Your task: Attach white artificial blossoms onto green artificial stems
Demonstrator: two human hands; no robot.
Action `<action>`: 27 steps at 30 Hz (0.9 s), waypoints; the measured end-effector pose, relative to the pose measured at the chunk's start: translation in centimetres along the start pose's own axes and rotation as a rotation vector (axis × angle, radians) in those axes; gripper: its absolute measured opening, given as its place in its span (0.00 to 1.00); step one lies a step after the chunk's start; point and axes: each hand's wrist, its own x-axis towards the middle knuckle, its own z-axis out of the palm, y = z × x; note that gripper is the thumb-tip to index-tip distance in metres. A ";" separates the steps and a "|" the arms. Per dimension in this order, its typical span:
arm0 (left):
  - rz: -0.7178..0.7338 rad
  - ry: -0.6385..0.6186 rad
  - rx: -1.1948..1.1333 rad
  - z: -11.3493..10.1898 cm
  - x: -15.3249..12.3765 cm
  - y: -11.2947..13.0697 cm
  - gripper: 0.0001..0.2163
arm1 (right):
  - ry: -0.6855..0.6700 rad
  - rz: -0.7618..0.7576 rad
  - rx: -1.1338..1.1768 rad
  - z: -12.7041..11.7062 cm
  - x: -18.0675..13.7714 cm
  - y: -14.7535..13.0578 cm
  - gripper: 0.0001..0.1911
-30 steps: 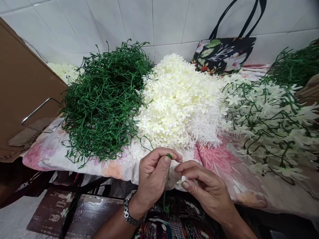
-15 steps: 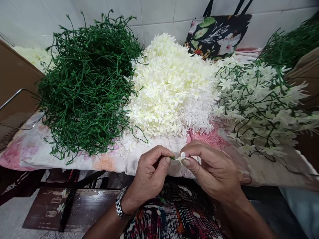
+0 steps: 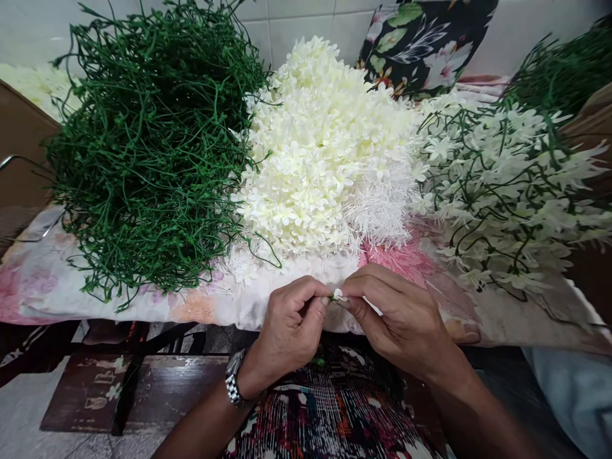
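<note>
My left hand [image 3: 294,322], with a metal watch [image 3: 233,377] on its wrist, pinches a green plastic stem; only its tip shows between thumb and forefinger. Facing it, my right hand [image 3: 399,319] pinches a small white artificial flower [image 3: 338,294], mostly covered by the fingertips. The flower and the stem tip meet between the two hands, above the cloth's front edge. Behind them lies a heap of loose cream-white flower heads [image 3: 306,153]. To the left rises a big tangle of green plastic stems [image 3: 153,146]. Flowers on green stems [image 3: 507,191] are piled at the right.
A floral cloth [image 3: 268,293] covers the work surface. White thread-like pieces [image 3: 382,207] lie beside the flower heap. A dark floral bag [image 3: 425,48] leans on the tiled wall. Brown cardboard [image 3: 23,134] stands at the left, and a wooden bench [image 3: 176,389] sits below.
My hands have come closer together, and the white flower now meets the green stem tip. The view has shifted slightly, so the heaps appear a little higher.
</note>
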 end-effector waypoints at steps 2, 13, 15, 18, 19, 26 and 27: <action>-0.007 0.008 -0.005 0.2 0.0 -0.3 0.08 | 0.010 0.002 0.033 0.3 0.0 0.3 0.08; 0.100 0.018 0.131 0.7 0.2 -0.6 0.09 | 0.023 0.074 0.136 1.5 -1.0 1.3 0.07; 0.112 0.014 0.128 0.7 0.3 -0.6 0.09 | 0.021 0.091 0.152 1.6 -1.0 1.4 0.06; 0.126 0.010 0.123 0.7 0.3 -0.8 0.08 | -0.002 0.111 0.162 1.6 -1.0 1.5 0.06; 0.129 0.007 0.123 0.8 0.3 -0.8 0.09 | -0.009 0.117 0.167 1.6 -0.9 1.5 0.06; 0.148 -0.003 0.159 0.8 0.3 -0.9 0.09 | -0.033 0.145 0.207 1.5 -0.9 1.6 0.06; 0.147 -0.004 0.168 0.8 0.2 -0.9 0.09 | -0.038 0.147 0.210 1.5 -1.0 1.7 0.06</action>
